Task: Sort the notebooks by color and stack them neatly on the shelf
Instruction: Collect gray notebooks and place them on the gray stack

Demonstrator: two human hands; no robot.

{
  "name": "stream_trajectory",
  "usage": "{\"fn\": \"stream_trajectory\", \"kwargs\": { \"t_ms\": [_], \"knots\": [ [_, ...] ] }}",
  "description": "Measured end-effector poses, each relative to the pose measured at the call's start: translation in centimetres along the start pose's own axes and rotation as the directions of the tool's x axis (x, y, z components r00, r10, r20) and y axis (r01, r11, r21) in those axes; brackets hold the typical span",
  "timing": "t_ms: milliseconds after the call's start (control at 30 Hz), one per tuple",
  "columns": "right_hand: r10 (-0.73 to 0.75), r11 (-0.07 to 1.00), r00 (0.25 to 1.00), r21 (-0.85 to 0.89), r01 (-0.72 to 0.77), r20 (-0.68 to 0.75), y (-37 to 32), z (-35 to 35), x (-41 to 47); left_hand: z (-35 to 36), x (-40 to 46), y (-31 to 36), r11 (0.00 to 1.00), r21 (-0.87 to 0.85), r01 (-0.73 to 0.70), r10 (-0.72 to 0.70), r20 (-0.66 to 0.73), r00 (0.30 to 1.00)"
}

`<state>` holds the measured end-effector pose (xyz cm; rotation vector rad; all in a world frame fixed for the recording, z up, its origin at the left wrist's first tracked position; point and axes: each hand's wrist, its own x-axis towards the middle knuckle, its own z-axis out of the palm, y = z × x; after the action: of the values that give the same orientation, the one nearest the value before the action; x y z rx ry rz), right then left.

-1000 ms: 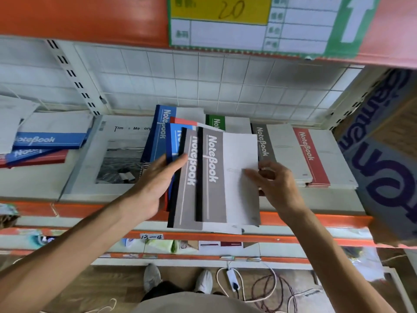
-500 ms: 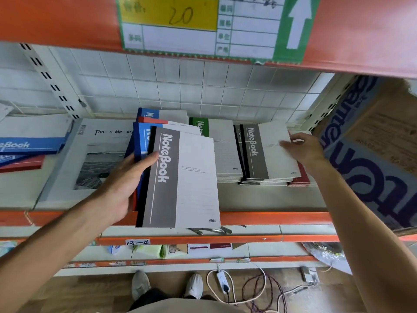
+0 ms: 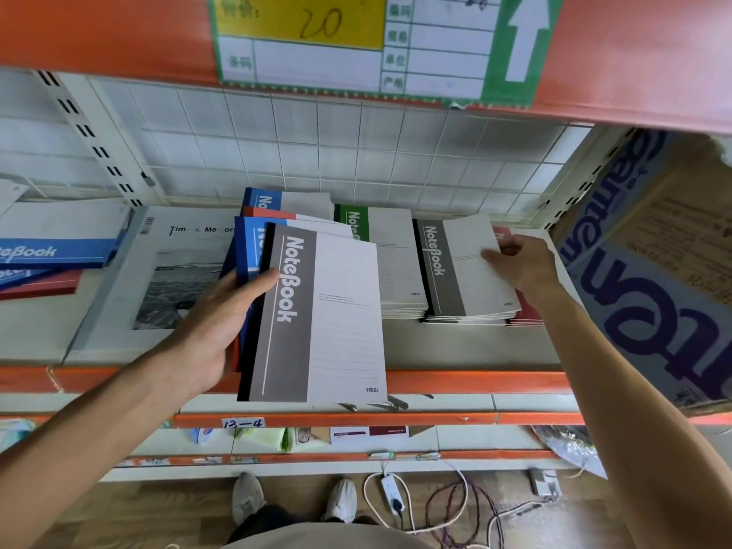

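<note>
Nearest the camera, the left hand [image 3: 216,322] grips a fanned bundle of notebooks by its left edge, thumb across the front cover; the grey notebook [image 3: 317,318] lies on top, its lower end hanging out past the orange shelf edge [image 3: 475,381], and beneath it show a blue notebook [image 3: 246,247] and the strip of a red notebook [image 3: 269,212]. Farther in and to the right, the right hand [image 3: 521,265] rests on the grey stack [image 3: 463,271] lying flat on the shelf, thumb over the top cover's right edge and fingers curled round it, so it holds that cover. Just left of that pile sits the green stack [image 3: 386,263], and under the grey pile's right side a red stack [image 3: 527,315] peeks out. At the far left lie a large photo-cover book [image 3: 158,271] and more blue notebooks [image 3: 59,249]. A cardboard box [image 3: 653,271] stands on the right. Behind all is the wire grid back panel [image 3: 356,152], with a price label [image 3: 356,41] on the beam above.
</note>
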<state>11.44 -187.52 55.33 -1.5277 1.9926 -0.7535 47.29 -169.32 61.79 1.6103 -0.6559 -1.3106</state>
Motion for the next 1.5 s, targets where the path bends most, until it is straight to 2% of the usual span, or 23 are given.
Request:
{"fn": "stream_trajectory", "kwargs": {
  "t_ms": [133,233,300,333,400,467,500,567,733,867,933,967,1033,1067,1133,1300,1500],
  "knots": [
    [-0.051,0.987,0.999,-0.152,0.049,-0.005,-0.3,0.3,0.0,0.1,0.0,0.1,1.0,-0.003,-0.017,0.017,-0.006,1.0],
    [-0.036,0.953,0.999,-0.302,0.03,-0.015,-0.3,0.6,-0.6,0.0,-0.1,0.0,1.0,-0.009,-0.022,0.022,-0.005,1.0],
    [-0.095,0.95,0.994,-0.302,0.075,-0.05,-0.8,0.6,-1.5,-0.1,0.0,-0.1,1.0,-0.014,-0.023,0.023,0.003,1.0],
    [-0.15,0.96,0.987,-0.246,0.134,-0.048,-1.7,0.7,-2.5,-0.2,0.1,-0.1,1.0,-0.016,-0.019,0.02,0.013,1.0],
    [-0.203,0.979,0.977,0.031,0.201,0.071,-4.2,1.3,-5.9,-0.2,0.3,-0.2,1.0,-0.017,-0.012,0.013,0.034,0.999],
    [-0.165,0.937,0.932,0.348,0.045,0.323,-6.7,2.3,-10.5,0.0,0.3,-0.3,1.0,-0.019,-0.017,0.017,0.042,0.999],
    [-0.152,0.895,0.886,0.441,-0.065,0.438,-7.5,2.9,-12.4,0.2,0.4,-0.4,1.0,-0.023,-0.018,0.019,0.04,0.999],
    [-0.123,0.834,0.832,0.511,-0.209,0.541,-8.0,4.0,-14.7,0.5,0.3,-0.4,0.999,-0.024,-0.021,0.022,0.044,0.999],
    [-0.091,0.684,0.81,0.628,-0.373,0.58,-7.3,4.1,-15.7,1.0,0.4,-0.2,0.998,-0.061,-0.001,0.002,0.016,1.0],
    [-0.102,0.745,0.765,0.559,-0.364,0.635,-6.9,3.8,-16.0,1.2,0.7,-0.4,0.997,-0.072,-0.034,0.036,0.021,0.999],
    [-0.086,0.783,0.789,0.531,-0.324,0.609,-6.8,3.8,-15.7,1.2,0.8,-0.5,0.997,-0.068,-0.038,0.039,0.014,0.999],
    [-0.072,0.806,0.834,0.524,-0.274,0.547,-6.3,3.7,-14.8,1.2,0.9,-0.4,0.997,-0.072,-0.033,0.033,0.002,0.999],
    [-0.039,0.883,0.946,0.454,-0.118,0.321,-4.8,3.0,-11.6,1.0,0.8,-0.3,0.996,-0.084,-0.017,0.016,-0.012,1.0],
    [-0.024,0.91,0.977,0.409,-0.068,0.214,-3.9,2.3,-9.7,0.9,0.9,-0.2,0.996,-0.087,-0.009,0.008,-0.011,1.0],
    [0.032,0.921,0.995,0.384,-0.064,0.089,-2.5,0.7,-6.3,0.5,0.8,-0.1,0.996,-0.088,0.012,-0.014,-0.021,1.0],
    [0.138,0.938,0.99,0.319,-0.137,0.019,0.2,-1.4,0.1,0.2,0.5,0.0,0.996,-0.084,0.024,-0.026,-0.024,0.999],
    [0.139,0.968,0.989,0.205,-0.146,0.049,1.0,-1.1,2.4,0.2,0.3,-0.2,0.997,-0.073,0.02,-0.022,-0.02,1.0]
  ]
}}
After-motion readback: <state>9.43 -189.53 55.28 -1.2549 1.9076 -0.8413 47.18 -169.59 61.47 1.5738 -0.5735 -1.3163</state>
